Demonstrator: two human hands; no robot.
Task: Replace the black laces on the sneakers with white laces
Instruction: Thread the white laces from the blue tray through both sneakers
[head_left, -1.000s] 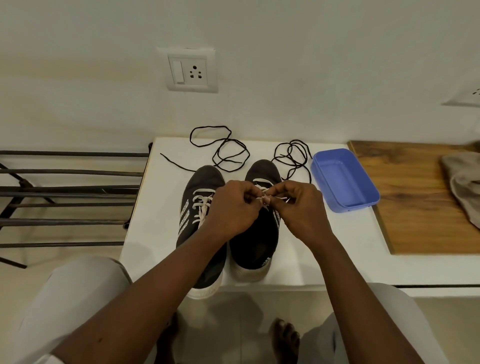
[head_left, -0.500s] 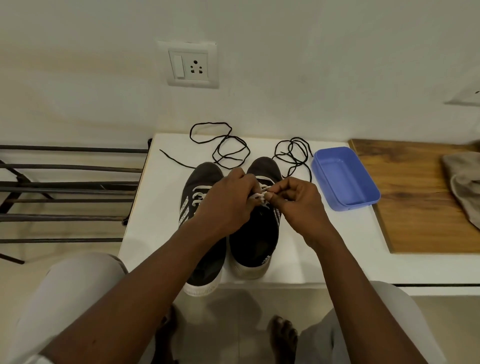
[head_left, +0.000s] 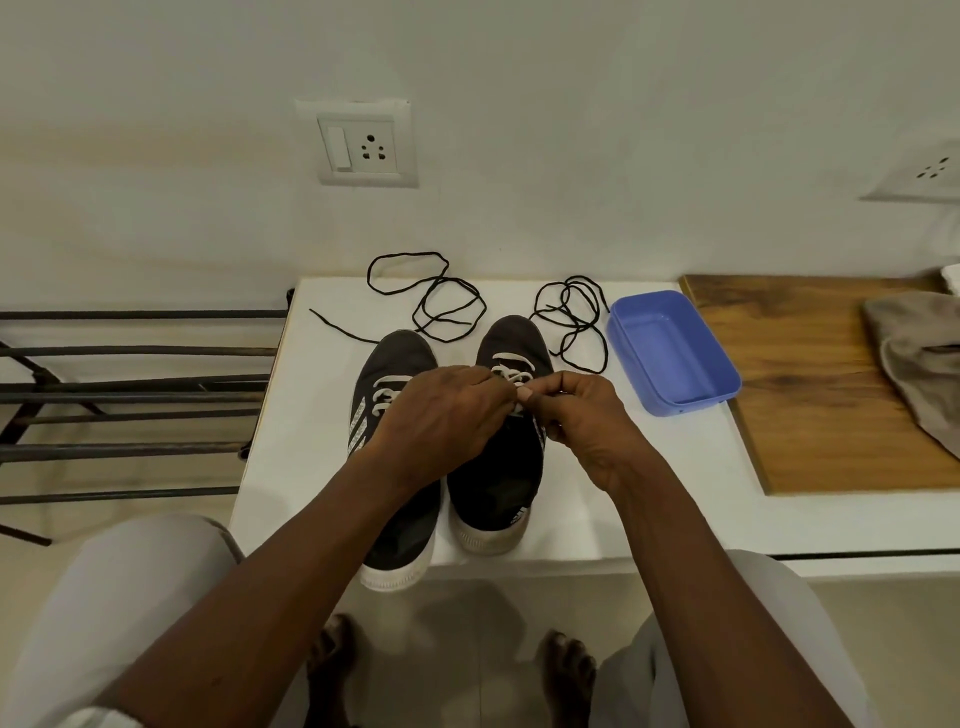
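Right sneaker (head_left: 498, 457): sitting on the tabletop (head_left: 311, 415), toe toward the wall. Left hand (head_left: 447, 415) and right hand (head_left: 587, 421) are hovering close together over its tongue, equally near, fingers (head_left: 525, 397) pinching the white lace (head_left: 511, 371) between them.

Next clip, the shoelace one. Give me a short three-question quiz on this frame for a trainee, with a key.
1. True or false: the black laces lie loose on the white table, out of the sneakers.
2. The left hand and the right hand both pinch a white lace. On which shoe?
A. the left sneaker
B. the right sneaker
C. neither
3. Fill in: the blue tray sits to the ____ of the sneakers.
Key: 1 true; 2 B; 3 right.
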